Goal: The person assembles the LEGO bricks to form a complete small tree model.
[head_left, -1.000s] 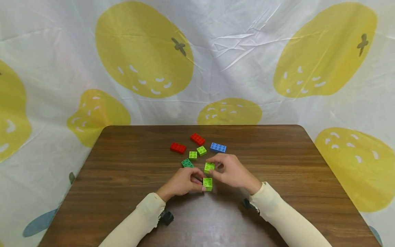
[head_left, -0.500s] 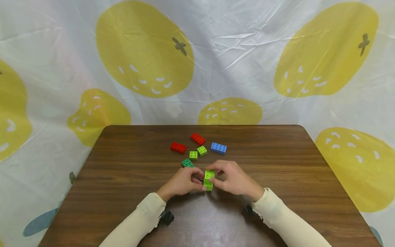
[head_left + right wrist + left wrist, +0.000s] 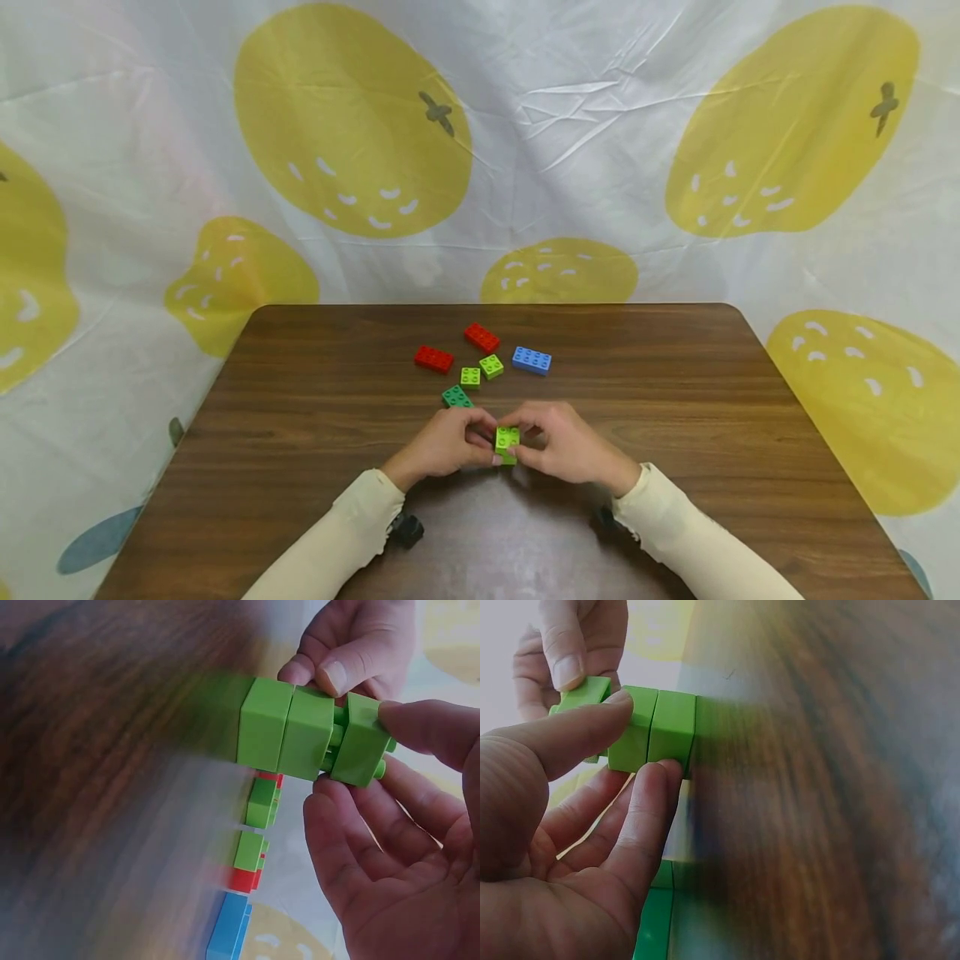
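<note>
Two lime green toy building bricks (image 3: 286,729) stand stacked on the wooden table. My left hand (image 3: 441,443) steadies this stack, thumb on one side and fingertips on the other, as the left wrist view shows. Between thumb and fingers, my right hand (image 3: 568,443) pinches a third lime brick (image 3: 361,741) right over the stack. In the right wrist view it sits slightly tilted, with studs of the brick below showing in a narrow gap. From the head view, the third brick covers most of the stack. A dark green brick (image 3: 457,397) lies just beyond my left fingers.
Farther back lie two loose lime bricks, one nearer (image 3: 470,378) and one behind it (image 3: 491,366). Around them are a left red brick (image 3: 433,358), a rear red brick (image 3: 482,337) and a blue brick (image 3: 532,360). A fruit-print curtain (image 3: 570,183) hangs behind the table (image 3: 300,400).
My right hand has brought the third lime brick toward me, from behind the stack to over its top. My left hand has stayed at the stack.
</note>
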The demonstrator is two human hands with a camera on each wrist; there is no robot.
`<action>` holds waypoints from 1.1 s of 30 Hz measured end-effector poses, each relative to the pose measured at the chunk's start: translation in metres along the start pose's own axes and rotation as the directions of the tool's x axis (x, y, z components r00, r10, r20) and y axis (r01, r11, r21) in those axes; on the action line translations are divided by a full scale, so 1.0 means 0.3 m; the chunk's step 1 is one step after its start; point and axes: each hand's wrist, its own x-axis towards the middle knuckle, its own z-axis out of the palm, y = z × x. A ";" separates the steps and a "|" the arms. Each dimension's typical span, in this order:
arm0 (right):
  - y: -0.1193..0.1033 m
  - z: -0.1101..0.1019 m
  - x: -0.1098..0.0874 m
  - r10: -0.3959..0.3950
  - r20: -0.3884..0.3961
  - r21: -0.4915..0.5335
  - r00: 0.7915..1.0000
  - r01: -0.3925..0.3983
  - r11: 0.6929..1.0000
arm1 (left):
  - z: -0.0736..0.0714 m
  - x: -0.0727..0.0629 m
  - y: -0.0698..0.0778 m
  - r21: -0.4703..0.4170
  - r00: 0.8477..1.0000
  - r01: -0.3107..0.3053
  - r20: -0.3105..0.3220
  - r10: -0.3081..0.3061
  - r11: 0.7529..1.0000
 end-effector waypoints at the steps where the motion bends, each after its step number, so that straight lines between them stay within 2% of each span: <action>1: 0.000 0.000 0.000 0.003 0.001 -0.001 1.000 -0.003 1.000 | 0.000 0.000 0.002 -0.001 1.000 0.000 0.000 0.000 1.000; 10: -0.009 -0.001 0.001 0.016 0.003 -0.030 1.000 -0.016 0.999 | 0.004 -0.002 0.010 0.006 1.000 0.008 0.003 -0.008 1.000; 15: -0.005 -0.004 0.002 0.049 0.010 -0.041 0.999 -0.049 0.998 | 0.004 -0.002 0.015 0.008 1.000 0.013 0.005 -0.013 1.000; 26: -0.025 -0.005 0.015 0.052 0.017 -0.157 0.999 -0.048 0.986 | 0.005 0.000 0.009 0.020 1.000 0.007 0.004 -0.007 1.000; 33: -0.051 -0.009 0.029 0.075 0.048 -0.206 0.996 -0.064 0.977 | 0.002 -0.005 0.009 -0.011 1.000 -0.012 -0.011 0.011 1.000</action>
